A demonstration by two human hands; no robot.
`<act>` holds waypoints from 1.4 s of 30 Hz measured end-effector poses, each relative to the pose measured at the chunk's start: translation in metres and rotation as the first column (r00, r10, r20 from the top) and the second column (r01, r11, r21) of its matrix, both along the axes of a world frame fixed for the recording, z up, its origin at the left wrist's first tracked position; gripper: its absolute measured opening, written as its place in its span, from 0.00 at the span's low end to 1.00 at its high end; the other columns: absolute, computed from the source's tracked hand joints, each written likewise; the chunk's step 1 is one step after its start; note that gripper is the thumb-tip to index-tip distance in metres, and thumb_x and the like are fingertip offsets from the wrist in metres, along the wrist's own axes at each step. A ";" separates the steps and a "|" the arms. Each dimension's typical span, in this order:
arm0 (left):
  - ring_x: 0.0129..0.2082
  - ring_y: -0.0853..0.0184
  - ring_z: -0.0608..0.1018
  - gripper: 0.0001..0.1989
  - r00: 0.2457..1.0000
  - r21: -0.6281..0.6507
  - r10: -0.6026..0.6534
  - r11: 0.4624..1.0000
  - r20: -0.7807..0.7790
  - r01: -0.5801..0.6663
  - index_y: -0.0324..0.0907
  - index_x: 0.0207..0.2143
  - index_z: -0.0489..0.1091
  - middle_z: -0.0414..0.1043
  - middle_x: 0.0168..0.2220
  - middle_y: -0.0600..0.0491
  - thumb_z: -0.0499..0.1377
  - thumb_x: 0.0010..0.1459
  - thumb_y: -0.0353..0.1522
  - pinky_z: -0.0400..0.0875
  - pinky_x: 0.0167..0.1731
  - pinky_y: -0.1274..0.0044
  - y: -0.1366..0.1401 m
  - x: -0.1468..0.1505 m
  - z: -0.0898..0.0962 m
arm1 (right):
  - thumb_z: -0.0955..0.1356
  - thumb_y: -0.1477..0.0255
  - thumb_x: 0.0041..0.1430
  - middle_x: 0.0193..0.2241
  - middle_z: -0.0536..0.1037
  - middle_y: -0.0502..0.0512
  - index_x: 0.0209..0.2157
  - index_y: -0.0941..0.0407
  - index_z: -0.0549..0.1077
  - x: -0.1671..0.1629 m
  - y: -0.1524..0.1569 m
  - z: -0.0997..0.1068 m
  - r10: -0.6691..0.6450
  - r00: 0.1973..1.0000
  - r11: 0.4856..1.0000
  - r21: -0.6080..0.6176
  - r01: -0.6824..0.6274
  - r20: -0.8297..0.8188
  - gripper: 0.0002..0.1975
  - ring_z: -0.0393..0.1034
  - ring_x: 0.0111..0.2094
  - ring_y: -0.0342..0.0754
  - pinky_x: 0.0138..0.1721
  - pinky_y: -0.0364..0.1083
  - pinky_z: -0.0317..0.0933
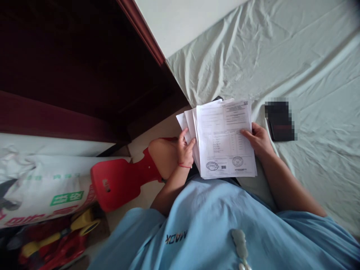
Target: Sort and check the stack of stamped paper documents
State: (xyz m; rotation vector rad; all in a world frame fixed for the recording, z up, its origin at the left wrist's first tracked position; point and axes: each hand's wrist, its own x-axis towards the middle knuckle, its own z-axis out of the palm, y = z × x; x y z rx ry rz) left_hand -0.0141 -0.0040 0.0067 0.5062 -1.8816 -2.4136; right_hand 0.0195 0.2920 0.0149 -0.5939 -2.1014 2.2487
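Note:
A stack of printed papers [222, 131] is held up over my lap, its sheets fanned toward the left. The top sheet bears a table, small text and two round stamps near its lower edge. My left hand [186, 148] grips the fanned left edge, with the thumb in front and a red string around the wrist. At the right edge, my right hand [260, 139] pinches the stack with its thumb on the top sheet and its other fingers behind. Part of a dark object shows behind the top of the papers; I cannot make out its kind.
On the right, a bed with a pale wrinkled sheet [317, 67] carries a dark flat object [282, 125], partly blurred. Dark wooden furniture [70, 67] stands at left. Below it are a red plastic seat-like piece [116, 183], a printed white sack [50, 187] and a red-and-yellow toy-like object [62, 240].

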 end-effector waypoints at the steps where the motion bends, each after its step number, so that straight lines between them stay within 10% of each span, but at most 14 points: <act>1: 0.50 0.57 0.84 0.37 1.000 -0.009 0.001 1.000 0.023 -0.001 0.47 0.51 0.78 0.83 0.49 0.49 0.83 0.38 0.44 0.76 0.57 0.68 0.000 0.000 -0.001 | 0.80 0.56 0.52 0.34 0.84 0.52 0.38 0.52 0.79 0.000 0.000 0.000 -0.001 1.000 1.000 0.001 0.001 0.000 0.18 0.78 0.32 0.51 0.32 0.49 0.75; 11: 0.28 0.69 0.77 0.28 0.992 0.019 -0.037 0.999 0.122 0.035 0.43 0.29 0.74 0.77 0.27 0.60 0.83 0.35 0.48 0.72 0.35 0.77 -0.002 0.001 0.000 | 0.80 0.56 0.54 0.32 0.82 0.50 0.36 0.52 0.78 0.001 0.001 0.000 -0.003 1.000 0.999 0.041 0.002 0.008 0.17 0.75 0.31 0.49 0.29 0.46 0.70; 20: 0.36 0.63 0.83 0.30 0.992 0.074 -0.061 0.996 0.108 0.053 0.43 0.33 0.78 0.85 0.35 0.54 0.85 0.32 0.46 0.76 0.46 0.71 0.003 0.002 0.008 | 0.81 0.55 0.54 0.41 0.87 0.53 0.45 0.50 0.83 0.001 0.003 -0.001 0.050 0.999 0.997 0.060 -0.051 0.007 0.21 0.81 0.37 0.54 0.36 0.49 0.76; 42: 0.28 0.70 0.76 0.17 0.995 0.138 0.062 0.988 0.075 -0.072 0.43 0.24 0.74 0.76 0.26 0.60 0.78 0.42 0.40 0.72 0.36 0.77 0.003 0.001 0.008 | 0.79 0.58 0.54 0.44 0.88 0.54 0.47 0.49 0.79 0.000 0.000 -0.007 -0.110 0.991 0.989 -0.104 0.102 -0.074 0.21 0.85 0.41 0.58 0.42 0.57 0.81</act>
